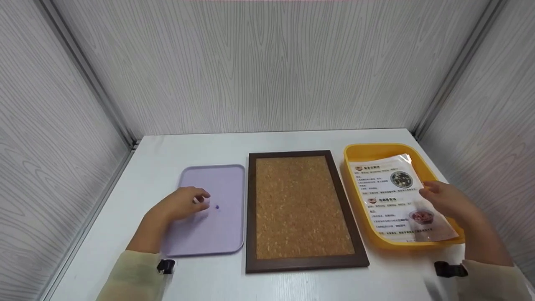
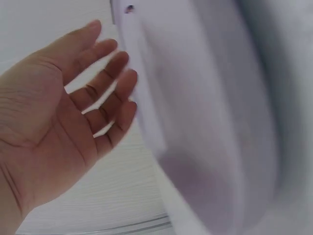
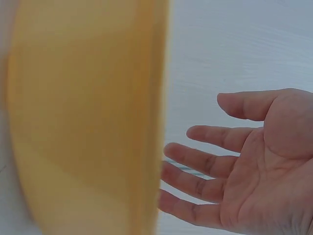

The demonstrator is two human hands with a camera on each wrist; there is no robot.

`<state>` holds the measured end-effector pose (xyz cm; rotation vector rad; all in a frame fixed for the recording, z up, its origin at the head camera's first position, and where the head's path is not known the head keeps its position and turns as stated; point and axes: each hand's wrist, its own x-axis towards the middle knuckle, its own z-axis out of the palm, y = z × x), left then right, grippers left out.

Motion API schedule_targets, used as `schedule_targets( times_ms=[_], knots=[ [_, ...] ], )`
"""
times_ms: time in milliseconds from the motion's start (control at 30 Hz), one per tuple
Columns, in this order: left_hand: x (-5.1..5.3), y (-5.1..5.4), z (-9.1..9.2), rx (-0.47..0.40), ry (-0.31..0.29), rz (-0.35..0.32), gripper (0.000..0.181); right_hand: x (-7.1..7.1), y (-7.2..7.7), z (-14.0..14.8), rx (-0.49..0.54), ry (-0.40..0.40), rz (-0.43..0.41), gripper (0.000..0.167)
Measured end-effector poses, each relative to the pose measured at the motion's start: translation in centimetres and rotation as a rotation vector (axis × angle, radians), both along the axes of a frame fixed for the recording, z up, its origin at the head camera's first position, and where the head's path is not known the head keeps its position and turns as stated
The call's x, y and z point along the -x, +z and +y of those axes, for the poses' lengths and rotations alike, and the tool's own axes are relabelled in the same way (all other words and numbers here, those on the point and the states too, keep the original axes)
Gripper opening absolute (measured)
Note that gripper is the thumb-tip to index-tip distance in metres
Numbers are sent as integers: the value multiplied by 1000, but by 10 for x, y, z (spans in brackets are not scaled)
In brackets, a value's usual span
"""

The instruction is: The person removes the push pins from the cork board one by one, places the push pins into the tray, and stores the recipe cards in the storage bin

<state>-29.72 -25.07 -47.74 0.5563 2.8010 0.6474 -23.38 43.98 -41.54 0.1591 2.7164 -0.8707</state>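
Note:
Over the lilac tray (image 1: 228,234), my left hand (image 1: 182,202) hovers with its fingers loosely bent and nothing in its grasp. A tiny purple piece (image 1: 217,207), too small to identify, lies on the tray just right of the fingertips. My right hand (image 1: 449,200) is above the right side of a yellow plastic basket (image 1: 378,148), also holding nothing. Inside the basket lies a glossy printed recipe sheet (image 1: 388,209) with food pictures. Both wrist views show relaxed, spread fingers, on the left hand (image 2: 73,98) and the right hand (image 3: 244,171).
Between tray and basket lies a cork board (image 1: 301,209) in a dark brown frame (image 1: 307,264). These sit on a white table (image 1: 200,146) enclosed by pale wood-grain panels (image 1: 267,67) at the back and sides.

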Motion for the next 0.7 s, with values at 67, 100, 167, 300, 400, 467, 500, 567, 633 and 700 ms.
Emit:
schedule_targets(
  times_ms=[67, 100, 167, 300, 400, 467, 500, 567, 633, 700],
  knots=[
    [-6, 10, 5, 54, 8, 11, 41, 2, 6, -8, -35, 32, 30, 77],
    [-10, 15, 8, 74, 12, 13, 43, 3, 9, -13, -60, 46, 42, 77],
    [-17, 26, 16, 105, 28, 7, 46, 5, 16, -24, -117, 82, 71, 76],
    [-31, 45, 38, 167, 66, 6, 54, 6, 29, -50, -215, 138, 136, 74],
    [-41, 57, 58, 228, 101, 28, 59, 4, 32, -73, -271, 186, 194, 72],
    [-46, 64, 69, 253, 125, 55, 63, 2, 32, -88, -313, 212, 236, 70],
    [-48, 67, 75, 257, 134, 71, 65, 1, 31, -96, -337, 215, 255, 70],
    [-51, 71, 85, 259, 151, 105, 71, -1, 30, -113, -362, 208, 274, 70],
    [-52, 73, 94, 254, 172, 141, 78, -2, 29, -129, -371, 203, 290, 72],
    [-52, 73, 105, 252, 190, 180, 84, -1, 27, -144, -359, 194, 302, 74]
  ],
)
